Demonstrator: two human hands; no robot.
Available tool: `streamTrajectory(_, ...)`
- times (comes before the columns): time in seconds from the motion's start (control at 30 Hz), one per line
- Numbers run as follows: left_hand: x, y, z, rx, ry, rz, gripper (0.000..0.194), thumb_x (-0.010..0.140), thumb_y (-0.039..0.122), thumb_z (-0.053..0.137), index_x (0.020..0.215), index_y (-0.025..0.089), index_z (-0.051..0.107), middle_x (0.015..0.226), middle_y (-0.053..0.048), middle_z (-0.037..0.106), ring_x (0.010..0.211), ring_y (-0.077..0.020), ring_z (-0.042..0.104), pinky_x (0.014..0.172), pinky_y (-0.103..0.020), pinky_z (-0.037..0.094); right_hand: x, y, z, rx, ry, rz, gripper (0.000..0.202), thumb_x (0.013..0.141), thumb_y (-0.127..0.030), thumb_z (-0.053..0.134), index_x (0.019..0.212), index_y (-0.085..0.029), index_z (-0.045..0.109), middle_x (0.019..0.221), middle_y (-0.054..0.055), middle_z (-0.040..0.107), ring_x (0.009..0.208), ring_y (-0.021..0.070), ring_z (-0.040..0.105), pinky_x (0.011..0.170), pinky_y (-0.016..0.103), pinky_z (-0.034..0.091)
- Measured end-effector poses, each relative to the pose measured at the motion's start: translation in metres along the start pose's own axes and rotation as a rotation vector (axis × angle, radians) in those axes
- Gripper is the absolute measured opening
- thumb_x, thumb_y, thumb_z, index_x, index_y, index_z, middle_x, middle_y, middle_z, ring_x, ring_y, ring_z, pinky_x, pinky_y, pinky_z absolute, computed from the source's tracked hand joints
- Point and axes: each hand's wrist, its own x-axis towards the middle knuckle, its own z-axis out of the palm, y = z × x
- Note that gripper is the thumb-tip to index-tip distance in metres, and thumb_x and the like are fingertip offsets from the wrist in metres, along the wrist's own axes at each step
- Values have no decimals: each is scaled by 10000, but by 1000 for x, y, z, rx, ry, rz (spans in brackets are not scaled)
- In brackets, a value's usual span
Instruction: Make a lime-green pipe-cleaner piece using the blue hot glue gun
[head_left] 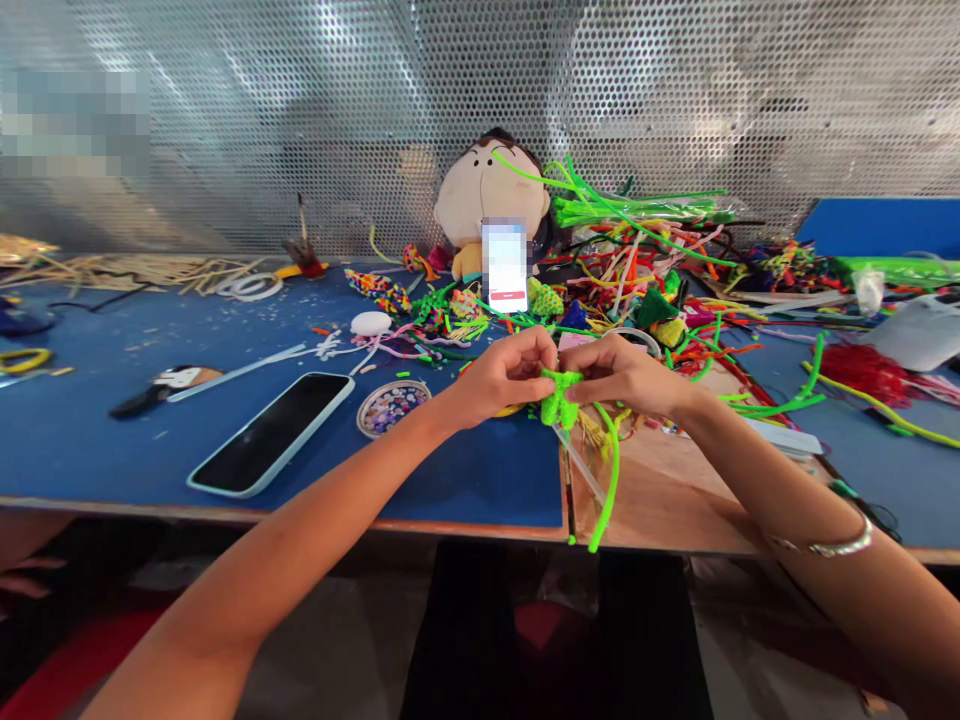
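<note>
My left hand (pixel 504 372) and my right hand (pixel 624 374) meet above the near edge of the table and together pinch a small knotted piece of neon green cord (pixel 560 397). A loose green tail (pixel 609 490) hangs down from it in a curve past the table edge, and a thin clear tube (pixel 581 465) slants below. A silver bangle (pixel 825 547) sits on my right wrist.
A blue mat (pixel 225 330) covers the table. A dark phone (pixel 271 432) lies left of my hands beside a round tin of beads (pixel 392 406). A plush doll (pixel 491 205) with a lit phone (pixel 505 263) stands behind, and a heap of coloured cords (pixel 660 270) spreads to the right.
</note>
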Motion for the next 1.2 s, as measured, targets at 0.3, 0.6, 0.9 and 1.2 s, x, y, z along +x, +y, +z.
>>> streamTrajectory(0.3,2,0,-4,153,-30,68,240,796,324,565,697,190,391,689,34,353,606,-79,325,540,-223,297,0,1,1,30,85,7,230,786,-279,616,639,-144,502,603,-65,363,506,41,291,485,239,196)
streamTrajectory(0.6,1,5,-1,102,-35,64,159,804,270,510,717,188,406,668,44,329,570,-69,311,524,-217,294,0,1,-2,67,70,-37,256,806,-357,623,719,-129,546,604,-64,392,529,49,305,503,242,223)
streamTrajectory(0.9,1,-2,-7,101,-61,74,140,787,271,562,771,189,448,739,29,403,651,-82,371,591,-229,324,1,0,-3,6,79,-21,279,805,-382,638,743,-118,569,615,-63,410,547,45,309,513,231,231)
streamTrajectory(1.2,2,-2,-6,156,-58,82,155,785,281,562,747,187,444,735,39,412,651,-74,387,597,-226,327,1,6,-6,62,18,30,322,721,-399,717,788,-112,587,689,-31,494,591,58,371,532,221,279)
